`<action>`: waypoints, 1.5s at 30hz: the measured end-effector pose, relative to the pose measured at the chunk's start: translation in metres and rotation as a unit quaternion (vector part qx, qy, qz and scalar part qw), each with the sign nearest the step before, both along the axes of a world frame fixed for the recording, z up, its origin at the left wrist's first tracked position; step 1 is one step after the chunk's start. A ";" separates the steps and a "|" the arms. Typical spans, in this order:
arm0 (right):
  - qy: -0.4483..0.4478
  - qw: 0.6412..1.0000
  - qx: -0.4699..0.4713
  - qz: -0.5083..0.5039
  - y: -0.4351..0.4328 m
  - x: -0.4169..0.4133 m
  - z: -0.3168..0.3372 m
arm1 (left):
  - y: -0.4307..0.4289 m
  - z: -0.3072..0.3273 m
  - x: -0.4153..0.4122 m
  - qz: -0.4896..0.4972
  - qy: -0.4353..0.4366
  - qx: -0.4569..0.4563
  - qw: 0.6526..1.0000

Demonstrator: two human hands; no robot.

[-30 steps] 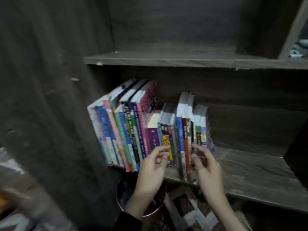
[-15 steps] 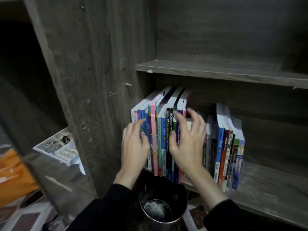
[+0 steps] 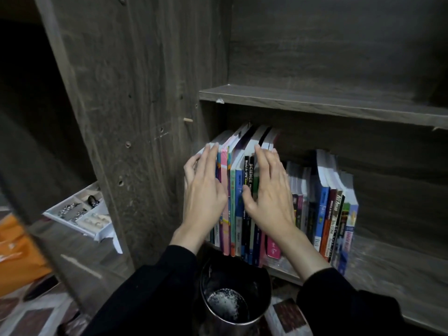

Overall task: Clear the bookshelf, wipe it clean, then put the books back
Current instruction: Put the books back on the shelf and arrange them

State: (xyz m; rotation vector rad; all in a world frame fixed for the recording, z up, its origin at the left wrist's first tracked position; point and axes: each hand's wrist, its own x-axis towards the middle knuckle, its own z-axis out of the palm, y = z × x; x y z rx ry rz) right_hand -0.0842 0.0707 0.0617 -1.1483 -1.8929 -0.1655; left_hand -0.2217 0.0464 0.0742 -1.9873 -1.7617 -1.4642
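Note:
A row of colourful books point(image 3: 236, 197) stands upright on the lower shelf point(image 3: 392, 267) of a dark wooden bookshelf, packed against its left wall. My left hand point(image 3: 203, 190) lies flat on the leftmost spines, fingers straight and reaching the top edges. My right hand point(image 3: 269, 190) presses flat on the spines a few books to the right, thumb spread. A second group of shorter books point(image 3: 332, 214) stands further right, untouched. The upper shelf point(image 3: 315, 103) carries nothing that I can see.
A metal bucket point(image 3: 235, 299) with some water stands on the floor just below the shelf edge, between my forearms. A white tray of small items point(image 3: 80, 212) sits left of the bookshelf's side panel point(image 3: 135, 117). An orange object point(image 3: 17, 258) lies at far left.
Both hands rose from the lower spines of the middle books to the taller left group and now lie flat on it. The view swung left, then moved closer.

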 end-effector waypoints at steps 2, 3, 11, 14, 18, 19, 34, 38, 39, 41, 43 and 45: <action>0.009 1.000 0.001 0.012 -0.002 0.002 0.002 | 0.000 0.003 0.004 -0.018 -0.011 0.021 1.000; 0.013 1.000 0.001 0.015 -0.003 0.004 0.004 | 0.000 0.005 0.005 -0.021 -0.010 0.022 0.999; 0.031 0.999 -0.029 0.031 -0.009 0.008 0.012 | 0.004 0.004 0.002 0.001 0.059 -0.044 0.997; 0.035 0.998 -0.031 0.031 -0.008 0.007 0.012 | 0.005 0.003 0.001 -0.004 0.062 -0.047 0.997; 0.034 0.998 -0.036 0.026 -0.008 0.006 0.012 | 0.005 0.004 -0.003 -0.011 0.065 -0.050 0.997; 0.033 0.999 -0.036 0.025 -0.008 0.006 0.012 | 0.005 0.004 -0.004 -0.012 0.065 -0.050 0.997; 0.025 0.999 -0.031 0.011 -0.007 0.004 0.011 | 0.002 0.018 -0.018 -0.058 0.050 -0.073 0.994; 0.017 1.000 -0.020 0.007 -0.005 0.004 0.010 | 0.003 0.012 -0.014 -0.056 0.050 -0.079 0.994; 0.014 1.000 -0.014 0.009 -0.004 0.004 0.009 | 0.004 0.010 -0.013 -0.058 0.049 -0.080 0.994; 0.010 1.000 -0.004 0.008 -0.003 0.004 0.007 | 0.004 0.007 -0.013 -0.064 0.045 -0.084 0.993; 0.004 1.000 -0.004 -0.003 -0.002 0.004 0.006 | 0.003 0.003 -0.013 -0.059 0.030 -0.071 0.995; 0.002 1.000 -0.005 -0.006 -0.001 0.003 0.005 | -0.001 -0.006 -0.012 -0.011 -0.015 -0.027 0.999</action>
